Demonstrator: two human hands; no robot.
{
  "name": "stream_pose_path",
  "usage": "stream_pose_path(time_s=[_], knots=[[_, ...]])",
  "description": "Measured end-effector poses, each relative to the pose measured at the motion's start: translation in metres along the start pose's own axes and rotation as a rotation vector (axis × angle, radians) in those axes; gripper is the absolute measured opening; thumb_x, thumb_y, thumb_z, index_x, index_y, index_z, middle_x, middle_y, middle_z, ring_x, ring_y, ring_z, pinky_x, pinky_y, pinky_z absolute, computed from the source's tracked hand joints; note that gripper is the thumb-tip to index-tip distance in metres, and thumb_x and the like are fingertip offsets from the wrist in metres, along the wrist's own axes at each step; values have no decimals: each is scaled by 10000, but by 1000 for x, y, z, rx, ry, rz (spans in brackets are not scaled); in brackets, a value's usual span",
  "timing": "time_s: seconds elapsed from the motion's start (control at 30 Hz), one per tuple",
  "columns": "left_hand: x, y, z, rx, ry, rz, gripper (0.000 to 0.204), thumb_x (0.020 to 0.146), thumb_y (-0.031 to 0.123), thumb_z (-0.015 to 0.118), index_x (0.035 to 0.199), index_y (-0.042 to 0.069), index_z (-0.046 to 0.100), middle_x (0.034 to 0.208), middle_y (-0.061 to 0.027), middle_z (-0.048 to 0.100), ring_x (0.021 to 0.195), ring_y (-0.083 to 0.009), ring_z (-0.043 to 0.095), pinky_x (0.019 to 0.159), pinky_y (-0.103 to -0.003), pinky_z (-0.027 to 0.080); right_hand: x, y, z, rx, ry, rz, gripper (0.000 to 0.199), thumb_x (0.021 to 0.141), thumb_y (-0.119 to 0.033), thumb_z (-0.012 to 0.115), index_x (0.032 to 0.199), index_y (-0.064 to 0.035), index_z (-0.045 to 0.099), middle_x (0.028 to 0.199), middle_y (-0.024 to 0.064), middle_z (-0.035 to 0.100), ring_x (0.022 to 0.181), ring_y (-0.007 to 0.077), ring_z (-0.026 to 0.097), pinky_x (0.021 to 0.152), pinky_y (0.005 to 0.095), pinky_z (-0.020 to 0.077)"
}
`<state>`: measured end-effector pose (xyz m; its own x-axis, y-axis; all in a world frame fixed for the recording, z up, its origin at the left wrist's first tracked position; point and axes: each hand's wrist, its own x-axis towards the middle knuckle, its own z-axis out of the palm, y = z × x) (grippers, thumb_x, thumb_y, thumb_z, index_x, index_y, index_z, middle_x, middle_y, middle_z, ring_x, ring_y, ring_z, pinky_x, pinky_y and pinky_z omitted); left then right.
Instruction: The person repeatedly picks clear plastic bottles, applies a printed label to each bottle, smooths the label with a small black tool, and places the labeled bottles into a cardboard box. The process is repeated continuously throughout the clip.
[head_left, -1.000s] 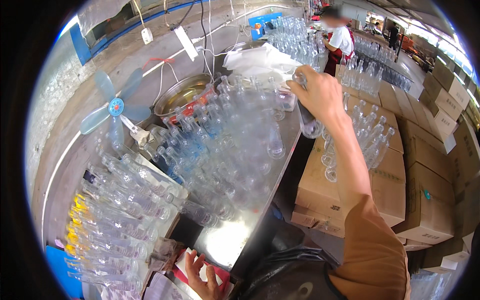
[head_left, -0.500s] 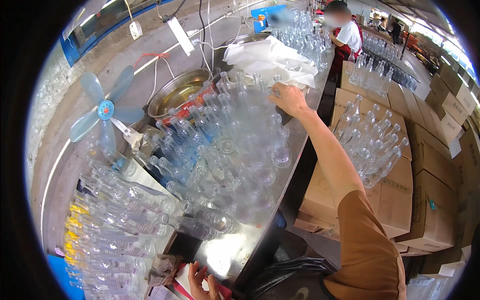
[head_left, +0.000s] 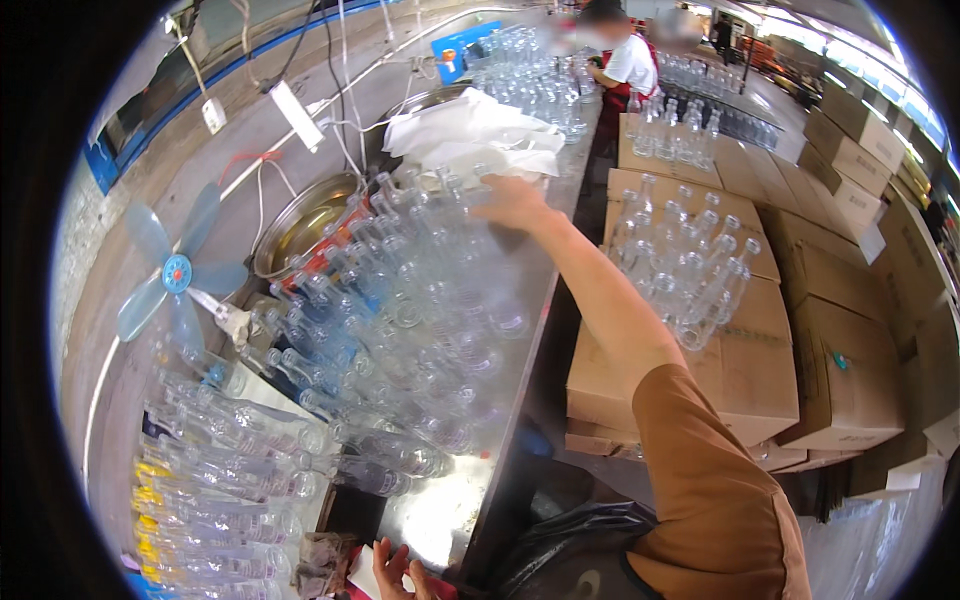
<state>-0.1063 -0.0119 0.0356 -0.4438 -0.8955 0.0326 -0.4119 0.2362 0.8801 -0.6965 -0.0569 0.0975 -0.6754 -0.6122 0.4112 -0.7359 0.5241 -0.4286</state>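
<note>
Many clear glass bottles (head_left: 440,345) stand in close rows on the metal-topped table (head_left: 440,505). My right hand (head_left: 512,203) reaches out over the far end of these rows, beside a heap of white cloth (head_left: 470,130). Its fingers point left among the bottle necks and are blurred, so whether they grip a neck is hidden. Low at the near edge, my left hand (head_left: 402,575) is partly in view, palm up with bent fingers apart. It is next to a white and red piece of cloth or paper (head_left: 362,575).
More bottles (head_left: 225,480), some with yellow at one end, lie stacked at the near left. Behind are a blue-bladed fan (head_left: 176,273) and a metal basin (head_left: 305,225). Cardboard boxes (head_left: 690,370) carrying bottles (head_left: 690,250) stand right. A person (head_left: 632,68) works at the far end.
The view has turned, shifting the scene left. My right hand, earlier at a bottle's neck by the cloth, is now blurred with its fingers pointing left. My left hand stays low by the near edge.
</note>
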Motion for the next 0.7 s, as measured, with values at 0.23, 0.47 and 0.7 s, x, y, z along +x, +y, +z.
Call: stream_pose_path(time_s=[0.23, 0.47, 0.7], knots=[[-13, 12, -2, 1, -1, 10, 511, 975, 42, 604, 1451, -27, 432, 1318, -190, 591, 1127, -263, 622, 991, -367, 491, -141, -69, -113, -36, 147, -85, 459, 888, -378, 659, 1263, -115, 638, 1142, 157, 681, 1012, 378, 662, 867, 459, 533], [-25, 8, -4, -2, -25, 52, 453, 977, 51, 603, 1410, -24, 493, 1216, -165, 651, 1080, -238, 637, 965, -348, 490, -240, 8, -155, -318, 102, 175, 339, 843, -309, 732, 1079, -72, 680, 1048, 158, 648, 836, 398, 679, 706, 480, 552], [-31, 5, -7, -67, -31, 63, 449, 973, 67, 613, 1403, -11, 509, 1213, -160, 654, 1067, -229, 628, 919, -345, 500, -264, 52, -108, -90, 235, 129, 251, 845, -212, 706, 1059, -87, 667, 1067, 148, 682, 888, 409, 675, 774, 463, 553]])
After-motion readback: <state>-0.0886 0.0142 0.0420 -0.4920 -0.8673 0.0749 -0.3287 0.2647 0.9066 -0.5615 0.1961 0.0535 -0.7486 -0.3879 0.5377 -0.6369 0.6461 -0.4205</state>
